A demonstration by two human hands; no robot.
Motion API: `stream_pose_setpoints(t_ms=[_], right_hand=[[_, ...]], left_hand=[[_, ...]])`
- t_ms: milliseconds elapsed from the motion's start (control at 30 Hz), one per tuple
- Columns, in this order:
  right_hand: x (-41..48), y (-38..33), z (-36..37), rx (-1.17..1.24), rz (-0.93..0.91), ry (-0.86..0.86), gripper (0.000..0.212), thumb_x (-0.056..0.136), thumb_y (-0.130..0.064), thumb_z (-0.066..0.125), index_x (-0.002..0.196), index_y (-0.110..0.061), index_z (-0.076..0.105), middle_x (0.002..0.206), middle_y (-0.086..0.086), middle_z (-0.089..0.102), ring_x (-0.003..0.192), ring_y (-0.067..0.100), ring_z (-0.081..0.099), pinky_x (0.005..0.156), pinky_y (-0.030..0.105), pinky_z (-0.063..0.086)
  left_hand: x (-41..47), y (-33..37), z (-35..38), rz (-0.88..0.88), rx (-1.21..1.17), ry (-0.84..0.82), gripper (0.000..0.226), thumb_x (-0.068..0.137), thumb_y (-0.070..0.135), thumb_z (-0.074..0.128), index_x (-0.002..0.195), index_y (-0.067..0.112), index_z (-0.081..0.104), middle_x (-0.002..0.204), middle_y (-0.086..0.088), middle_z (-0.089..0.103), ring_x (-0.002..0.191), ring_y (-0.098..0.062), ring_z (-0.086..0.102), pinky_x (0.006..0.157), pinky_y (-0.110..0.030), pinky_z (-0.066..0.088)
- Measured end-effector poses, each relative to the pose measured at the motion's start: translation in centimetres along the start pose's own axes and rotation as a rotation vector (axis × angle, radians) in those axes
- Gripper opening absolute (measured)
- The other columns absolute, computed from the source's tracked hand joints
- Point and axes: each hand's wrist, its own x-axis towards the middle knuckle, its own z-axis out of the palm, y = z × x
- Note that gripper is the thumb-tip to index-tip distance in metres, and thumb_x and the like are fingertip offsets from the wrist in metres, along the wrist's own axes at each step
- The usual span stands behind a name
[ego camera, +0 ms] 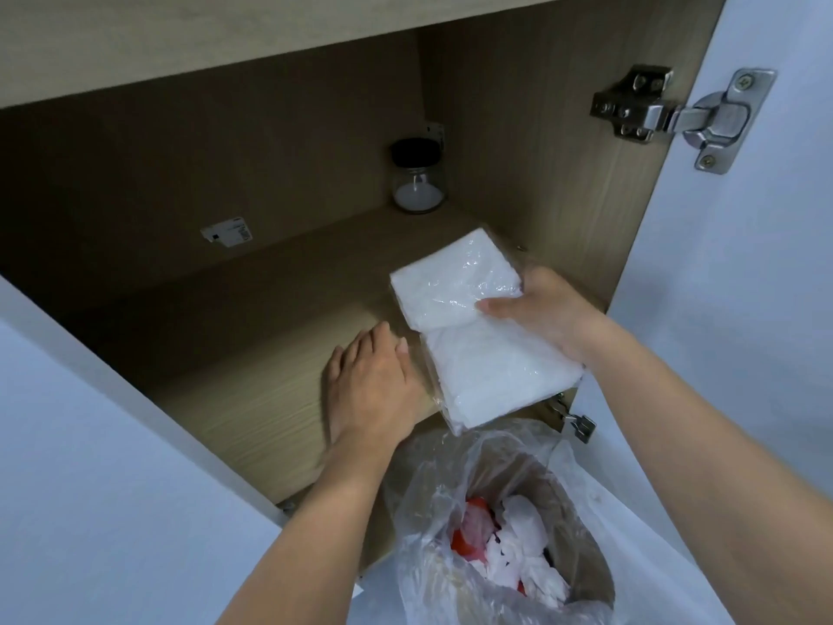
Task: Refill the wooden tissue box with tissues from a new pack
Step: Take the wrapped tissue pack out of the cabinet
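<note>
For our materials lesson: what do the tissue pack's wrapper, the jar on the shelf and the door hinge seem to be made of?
Tissue pack: thin clear plastic film, glossy, with wrinkles and glints over white tissue. Jar: probably clear glass, see-through with white powder inside, under a dark lid. Hinge: silvery metal, screwed on.

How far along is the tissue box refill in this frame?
Early. Done: the cabinet door is open. In hand: the right hand grips a sealed tissue pack above the shelf; the left hand rests flat beside another. Left: opening it and filling the box, which is not in view.
</note>
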Motion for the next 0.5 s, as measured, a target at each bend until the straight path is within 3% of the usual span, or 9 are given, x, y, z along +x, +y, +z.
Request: stream_pose_setpoints(t_ms=[100,167,267,333,400,500], right_hand=[[-1.3,0.7,0.4,0.144,-0.01,0.102,0.046,0.076,-0.031,0.075,0.106,-0.01,0.048,0.105,0.009,0.06,0.091,0.024,0.06,0.069,0.032,0.049],[-2.7,0.8,0.5,0.28,0.001,0.131,0.04,0.075,-0.026,0.076,0.099,-0.014,0.046,0.105,0.01,0.06,0.091,0.024,0.061,0.074,0.036,0.053],[-5.3,0.8,0.3,0.419,-0.027,0.106,0.035,0.075,-0.021,0.076,0.084,-0.02,0.043,0.092,0.005,0.06,0.081,0.019,0.064,0.071,0.034,0.056],[-6.9,0.5,-0.1,0.471,-0.036,0.082,0.036,0.072,-0.021,0.078,0.082,-0.02,0.043,0.084,0.0,0.061,0.069,0.01,0.066,0.06,0.027,0.054],[-8.5,-0.3,-0.4,0.515,-0.01,0.065,0.038,0.067,-0.025,0.079,0.085,-0.018,0.046,0.088,0.002,0.064,0.072,0.012,0.067,0.065,0.032,0.057],[-10.9,-2.1,-0.9,0.57,0.032,0.072,0.033,0.071,-0.019,0.077,0.086,-0.016,0.047,0.092,0.005,0.064,0.077,0.017,0.065,0.071,0.037,0.055]], left_hand=[[-0.1,0.3,-0.4,-0.072,-0.045,-0.008,0.054,0.095,0.047,0.03,0.138,0.014,0.033,0.142,-0.008,0.046,0.131,-0.025,0.041,0.111,-0.041,0.03],[-0.2,0.5,-0.9,-0.116,-0.171,-0.054,0.069,0.089,0.059,0.036,0.143,0.017,0.026,0.148,-0.006,0.039,0.134,-0.025,0.037,0.11,-0.044,0.031],[-0.5,0.4,-2.2,-0.308,-0.795,-0.196,0.09,0.073,0.065,0.057,0.146,0.023,0.023,0.149,-0.001,0.036,0.134,-0.018,0.037,0.11,-0.043,0.032],[-0.8,0.8,-3.5,-0.428,-1.198,-0.299,0.111,0.054,0.071,0.07,0.144,0.021,0.029,0.141,-0.001,0.048,0.124,-0.017,0.05,0.098,-0.039,0.046],[-1.4,2.1,-4.9,-0.48,-1.415,-0.415,0.102,0.053,0.061,0.075,0.137,0.015,0.04,0.124,-0.003,0.063,0.106,-0.018,0.064,0.077,-0.032,0.055],[-2.8,4.7,-7.4,-0.505,-1.559,-0.496,0.062,0.067,0.035,0.074,0.121,0.011,0.056,0.111,-0.009,0.07,0.097,-0.025,0.068,0.076,-0.037,0.056]])
